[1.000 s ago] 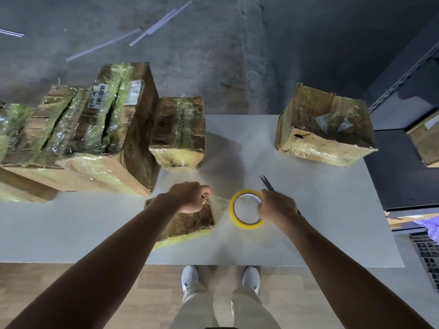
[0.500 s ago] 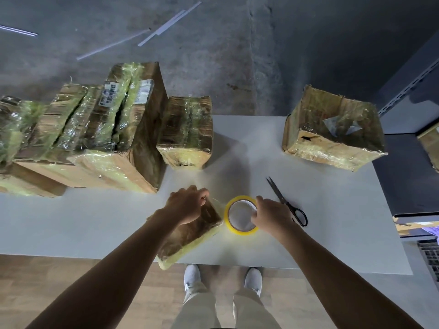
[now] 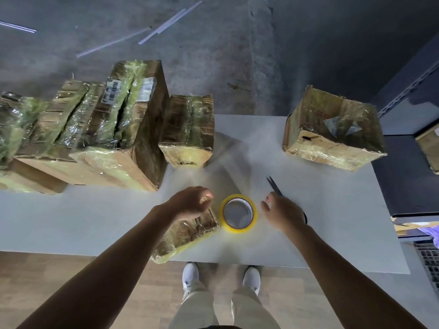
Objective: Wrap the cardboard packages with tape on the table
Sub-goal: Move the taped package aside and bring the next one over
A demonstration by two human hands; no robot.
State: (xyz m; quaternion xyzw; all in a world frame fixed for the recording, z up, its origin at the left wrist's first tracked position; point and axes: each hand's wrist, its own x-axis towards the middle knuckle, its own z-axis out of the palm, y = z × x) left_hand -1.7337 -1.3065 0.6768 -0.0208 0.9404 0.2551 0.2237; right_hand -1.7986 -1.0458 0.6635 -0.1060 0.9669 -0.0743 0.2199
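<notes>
At the table's (image 3: pixel 332 222) near edge, a small wrapped package (image 3: pixel 190 233) lies at 6 o'clock. Our left grip (image 3: pixel 190 203) curls on its far corner; what it pinches, we cannot tell. The tape roll (image 3: pixel 253 224) lies flat at the package's 3 o'clock. Our right grip (image 3: pixel 282 212) hovers spread over the scissors (image 3: pixel 274 185). Farther off, stacked packages (image 3: pixel 118 138) fill 10 to 12 o'clock, and a box (image 3: pixel 332 143) sits at 2, with bare table between them.

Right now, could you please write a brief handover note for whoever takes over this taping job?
Left hand: grips the far end of the small package, which lies at the near edge of the table.
Right hand: open beside the tape roll, not touching it, above the scissors.
Done: the stacked packages, the middle package and the far-right box show tape.
Left: the small package shows tape too; I cannot tell whether it needs more.
</notes>
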